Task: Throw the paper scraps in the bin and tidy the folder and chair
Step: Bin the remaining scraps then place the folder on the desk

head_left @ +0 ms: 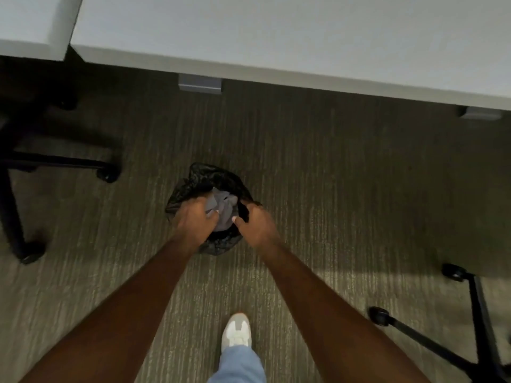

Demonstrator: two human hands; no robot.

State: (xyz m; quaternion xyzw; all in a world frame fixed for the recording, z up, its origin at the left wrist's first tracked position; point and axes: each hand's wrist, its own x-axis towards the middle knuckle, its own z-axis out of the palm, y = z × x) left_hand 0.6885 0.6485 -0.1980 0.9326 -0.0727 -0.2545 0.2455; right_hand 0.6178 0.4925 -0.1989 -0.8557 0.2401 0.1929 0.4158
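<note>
While over the bin (193,186), left hand (193,222) gripping paper scraps (222,210), right hand's (255,225) grip unclear.

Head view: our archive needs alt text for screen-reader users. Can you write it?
Both hands, left hand and right hand, press grey paper scraps into a small bin lined with a black bag, on carpet before a white desk.

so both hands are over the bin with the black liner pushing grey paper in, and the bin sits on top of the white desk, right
Not quite. The head view shows the bin with its black liner standing on the carpet in front of the white desk, not on top of it. The rest holds: the left hand and right hand are both over it, at the grey paper.
</note>
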